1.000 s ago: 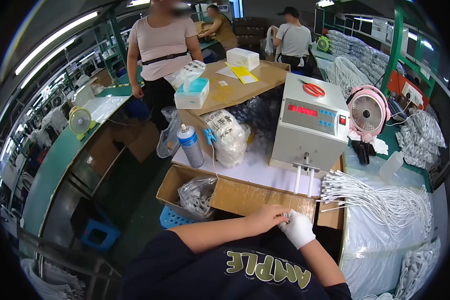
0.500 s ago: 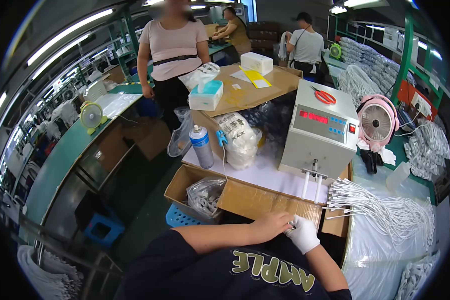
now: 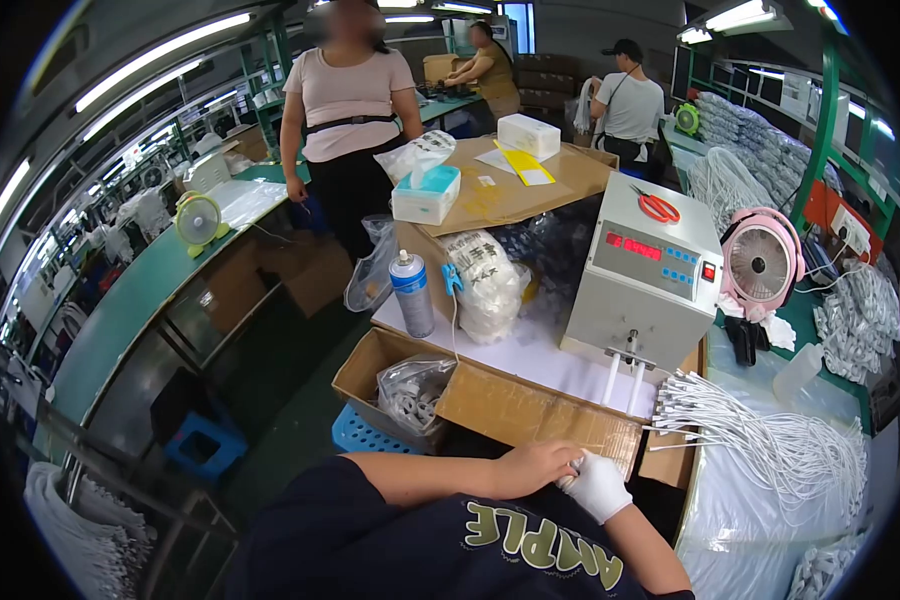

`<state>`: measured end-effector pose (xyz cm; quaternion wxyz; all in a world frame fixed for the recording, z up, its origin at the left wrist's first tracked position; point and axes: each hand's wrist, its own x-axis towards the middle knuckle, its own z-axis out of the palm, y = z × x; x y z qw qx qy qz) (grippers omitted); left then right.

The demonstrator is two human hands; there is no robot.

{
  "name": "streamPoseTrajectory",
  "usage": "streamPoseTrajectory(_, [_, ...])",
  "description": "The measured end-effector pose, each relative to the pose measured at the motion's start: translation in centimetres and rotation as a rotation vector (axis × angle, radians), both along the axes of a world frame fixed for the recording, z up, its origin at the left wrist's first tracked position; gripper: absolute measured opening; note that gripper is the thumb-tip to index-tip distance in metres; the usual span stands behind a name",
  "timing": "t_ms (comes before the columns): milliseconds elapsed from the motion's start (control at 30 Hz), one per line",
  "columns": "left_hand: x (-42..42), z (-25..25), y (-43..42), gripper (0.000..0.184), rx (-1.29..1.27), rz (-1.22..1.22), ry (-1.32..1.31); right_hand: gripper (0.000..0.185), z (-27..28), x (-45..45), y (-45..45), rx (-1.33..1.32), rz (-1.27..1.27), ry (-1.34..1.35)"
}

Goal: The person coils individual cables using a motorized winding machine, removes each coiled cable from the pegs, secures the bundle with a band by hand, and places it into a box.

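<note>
My left hand (image 3: 540,467) is bare, its fingers bent against the fingertips of my right hand (image 3: 598,486), which wears a white glove. The two hands meet low in front of my body, over the near edge of a cardboard flap (image 3: 530,405). Whatever lies between the fingers is hidden. Beyond them stands a grey machine (image 3: 630,300) with a red display, two white rods and red scissors (image 3: 659,208) on top. To the right of my hands lies a bundle of white cables (image 3: 770,435).
A spray can (image 3: 412,295), a plastic-wrapped bundle (image 3: 485,290) and a tissue box (image 3: 426,195) stand beyond the cardboard box (image 3: 360,370). A pink fan (image 3: 760,262) is at the right. One person (image 3: 350,100) stands across the table; two others are farther back.
The whole view has shifted, so the table and machine appear slightly lower and farther right. My hands stay together, with the fingers slightly rearranged.
</note>
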<state>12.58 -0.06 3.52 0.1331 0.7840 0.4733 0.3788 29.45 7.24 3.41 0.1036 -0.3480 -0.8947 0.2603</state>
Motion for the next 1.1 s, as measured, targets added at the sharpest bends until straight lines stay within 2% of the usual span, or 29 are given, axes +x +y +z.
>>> streamPoseTrajectory(67, [0.3,0.8,-0.1,0.03,0.002,0.02,0.02,0.032,2.4,-0.2,-0.7,0.072,-0.096,-0.039])
streamPoseTrajectory(167, [0.0,2.0,0.2,0.031,0.229,-0.081,0.098,0.03,2.2,0.4,-0.2,0.085,0.003,0.081])
streamPoseTrajectory(267, [-0.2,2.5,-0.1,0.031,0.218,-0.145,0.116,0.029,2.1,0.8,-0.3,-0.751,0.075,0.271])
streamPoseTrajectory(300, [-0.2,2.5,-0.1,0.031,0.202,-0.14,0.123,0.029,1.9,0.8,-0.4,-0.751,0.074,0.247])
streamPoseTrajectory(367, [-0.2,2.2,-0.1,0.032,0.172,-0.132,0.135,0.029,1.4,0.5,-0.5,-0.746,0.072,0.197])
streamPoseTrajectory(467, [-0.1,0.5,0.0,0.027,0.066,-0.072,0.088,0.032,-1.1,-0.1,-0.1,0.099,0.154,-0.009])
streamPoseTrajectory(500, [-0.2,0.1,0.4,0.025,-0.017,0.005,-0.001,0.034,-0.8,-0.1,-0.2,0.158,0.091,0.002])
streamPoseTrajectory(567, [0.0,0.6,0.9,0.023,-0.186,0.164,-0.186,0.038,2.4,-0.3,-1.2,0.275,-0.031,0.02])
streamPoseTrajectory(600, [-0.2,1.8,1.1,0.02,-0.526,0.183,-0.455,0.04,3.4,-0.2,-1.0,0.355,0.001,0.046])
streamPoseTrajectory(667, [-0.5,0.4,1.7,0.022,-0.894,0.039,-0.933,0.045,4.7,0.1,-0.6,0.513,0.07,0.098])
streamPoseTrajectory(700, [-0.6,-0.2,1.7,0.022,-0.951,0.027,-0.961,0.047,3.9,0.4,-0.4,0.551,0.088,0.117])
streamPoseTrajectory(767, [-0.8,-1.1,1.4,0.022,-1.071,0.003,-1.005,0.046,2.7,0.5,-0.1,0.496,0.104,0.087])
streamPoseTrajectory(900, [-0.8,-2.2,1.0,0.023,-0.967,0.066,-1.065,0.044,3.4,0.1,-0.1,0.285,0.067,0.145])
streamPoseTrajectory(967, [-0.7,-2.3,1.4,0.025,-0.9,0.112,-1.072,0.045,3.4,0.0,-0.4,0.263,0.017,0.124])
streamPoseTrajectory(1000, [-0.5,-2.2,1.5,0.025,-0.843,0.121,-0.976,0.046,3.4,0.0,-0.5,0.254,-0.007,0.112])
streamPoseTrajectory(1067, [-0.1,-1.0,1.0,0.025,-0.73,0.143,-0.781,0.045,4.9,-0.2,-0.6,0.101,-0.025,-0.106])
streamPoseTrajectory(1100, [0.2,-0.5,0.6,0.025,-0.567,0.119,-0.575,0.044,5.5,-0.2,-0.7,0.023,-0.035,-0.211])
